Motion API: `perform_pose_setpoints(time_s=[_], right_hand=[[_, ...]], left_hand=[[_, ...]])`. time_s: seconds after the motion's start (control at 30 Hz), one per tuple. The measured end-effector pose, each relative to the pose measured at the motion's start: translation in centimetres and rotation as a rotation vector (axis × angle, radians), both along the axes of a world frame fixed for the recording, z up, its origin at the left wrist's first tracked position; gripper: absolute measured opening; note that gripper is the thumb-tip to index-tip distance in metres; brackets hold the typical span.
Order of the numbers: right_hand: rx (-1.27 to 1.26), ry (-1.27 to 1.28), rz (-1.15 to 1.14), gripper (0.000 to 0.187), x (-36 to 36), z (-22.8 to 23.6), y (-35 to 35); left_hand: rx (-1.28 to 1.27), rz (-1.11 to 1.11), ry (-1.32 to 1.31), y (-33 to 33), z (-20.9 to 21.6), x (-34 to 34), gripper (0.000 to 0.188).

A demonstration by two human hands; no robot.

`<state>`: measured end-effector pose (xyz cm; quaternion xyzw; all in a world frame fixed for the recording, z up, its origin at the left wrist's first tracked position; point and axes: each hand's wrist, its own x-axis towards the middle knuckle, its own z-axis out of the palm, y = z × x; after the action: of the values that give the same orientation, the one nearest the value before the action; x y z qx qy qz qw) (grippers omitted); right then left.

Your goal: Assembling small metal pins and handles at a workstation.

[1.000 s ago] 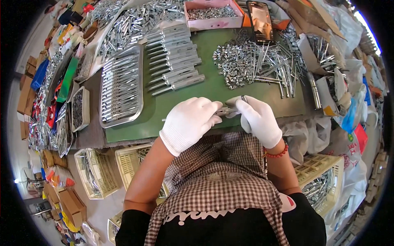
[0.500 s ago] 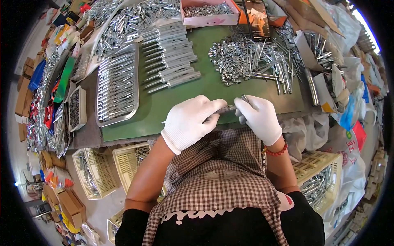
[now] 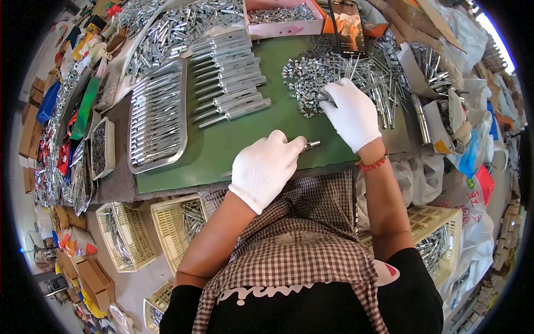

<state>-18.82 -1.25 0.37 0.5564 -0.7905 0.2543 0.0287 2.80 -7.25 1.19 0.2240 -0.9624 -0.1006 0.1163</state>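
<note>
My left hand, in a white knit glove, is closed around a slim metal bolt-like rod. The rod's bright end sticks out past the fingertips over the green mat. My right hand, also gloved, is at the near edge of a heap of small cone-shaped metal nuts. Its fingers are pinched around a greyish metal piece, mostly hidden. Long thin metal rods lie tangled to the right of the nuts. Left of the heap, finished-looking metal anchor bolts lie in a slanted row.
A steel tray filled with aligned bolts stands at the left. Behind are piled metal sleeves, a pink box of small parts and a phone. Cream crates of metal parts sit below the table.
My right hand has left the rod and moved up and away to the nut heap. My left hand has shifted slightly right and nearer, keeping the rod.
</note>
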Motion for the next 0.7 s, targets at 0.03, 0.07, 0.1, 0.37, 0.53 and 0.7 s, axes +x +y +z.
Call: perform_pose_setpoints(time_s=[0.03,0.07,0.1,0.37,0.53,0.7], right_hand=[[0.045,0.025,0.011,0.015,0.0,-0.1,-0.2],[0.046,0.023,0.017,0.015,0.1,-0.1,-0.1],[0.005,0.000,0.012,0.014,0.2,-0.2,0.2],[0.127,-0.339,0.260,0.019,3.6,0.7,4.1],[0.048,-0.398,0.211,0.018,4.1,0.5,4.3],[-0.134,-0.322,-0.101,0.016,2.0,-0.5,2.7]], left_hand=[[0.001,0.006,-0.002,0.0,0.0,0.1,0.020],[-0.001,0.004,0.016,-0.1,0.0,0.1,0.020],[-0.003,0.002,0.034,-0.1,0.0,0.2,0.020],[0.021,0.023,0.061,-0.1,-0.4,0.0,0.020],[0.049,0.035,0.031,0.2,0.0,0.0,0.021],[0.060,0.056,0.003,0.8,0.2,0.1,0.020]])
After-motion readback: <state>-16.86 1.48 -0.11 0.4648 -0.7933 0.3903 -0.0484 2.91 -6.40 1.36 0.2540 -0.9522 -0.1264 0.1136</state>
